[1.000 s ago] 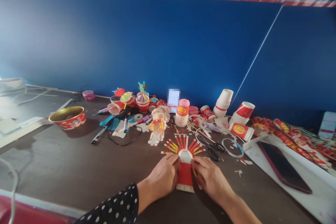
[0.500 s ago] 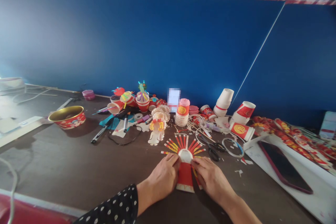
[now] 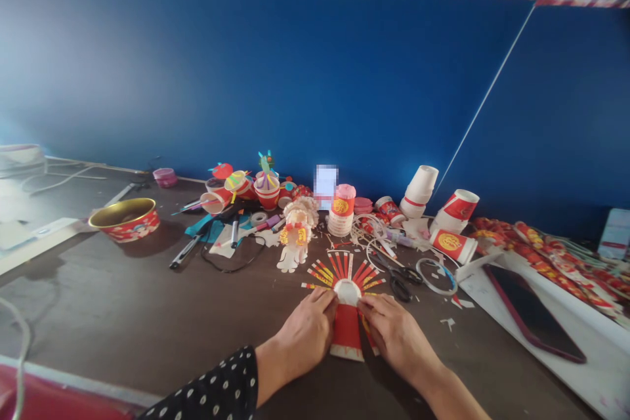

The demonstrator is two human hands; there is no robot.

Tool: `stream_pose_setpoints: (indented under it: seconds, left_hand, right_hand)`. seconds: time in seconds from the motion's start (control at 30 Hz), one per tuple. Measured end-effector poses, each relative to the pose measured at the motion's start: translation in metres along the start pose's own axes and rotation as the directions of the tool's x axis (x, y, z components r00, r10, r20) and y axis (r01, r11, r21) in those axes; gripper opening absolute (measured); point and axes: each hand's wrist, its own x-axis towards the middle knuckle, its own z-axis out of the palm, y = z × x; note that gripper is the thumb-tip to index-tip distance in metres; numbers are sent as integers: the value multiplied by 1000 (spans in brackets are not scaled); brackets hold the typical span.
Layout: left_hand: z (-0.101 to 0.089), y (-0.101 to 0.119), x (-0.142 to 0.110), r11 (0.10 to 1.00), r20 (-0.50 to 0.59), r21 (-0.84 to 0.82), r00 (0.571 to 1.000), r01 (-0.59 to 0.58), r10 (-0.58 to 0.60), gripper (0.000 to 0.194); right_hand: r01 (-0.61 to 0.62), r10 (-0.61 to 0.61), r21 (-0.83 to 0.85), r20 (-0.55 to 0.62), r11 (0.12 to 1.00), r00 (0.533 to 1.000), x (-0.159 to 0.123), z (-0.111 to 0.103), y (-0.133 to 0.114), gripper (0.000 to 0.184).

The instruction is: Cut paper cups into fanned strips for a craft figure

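Observation:
In front of me on the dark table lies a cut paper cup, with a round white base and thin red, yellow and white strips fanned out behind it. A wide red panel of it points toward me. My left hand grips its left edge beside the white base, fingers bent. On the opposite side my right hand pinches the right edge, partly covering a panel there. Just behind the strips stands a frilly white paper figure. Black-handled scissors lie to the right of the fan.
A red bowl with gold inside stands at left. Near the blue wall are stacked cups, paper-cup crafts and a roll of tape. A utility knife lies left of centre. At right a phone rests on a white tray.

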Motion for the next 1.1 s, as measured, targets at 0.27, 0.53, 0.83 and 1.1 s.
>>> stream_pose_setpoints:
  seconds: [0.27,0.53,0.83,1.1]
  left_hand:
    - [3,-1,-2,999,-18,-42,999,27,-28,28]
    - [4,0,-4,999,-17,-24,999,46,-46,30]
    - [7,-3,-5,998,4,-18,998,61,-61,31]
    - [4,0,-3,998,44,40,997,53,-55,32]
  right_hand:
    - [4,-4,13,-6,1000,1000,0,2,2,28]
    - [5,-5,-4,6,1000,1000,0,1,0,28]
    - [6,-3,-61,55,998,999,0,3,2,28]
    - [36,-26,-189,59,981,998,1,8,2,23]
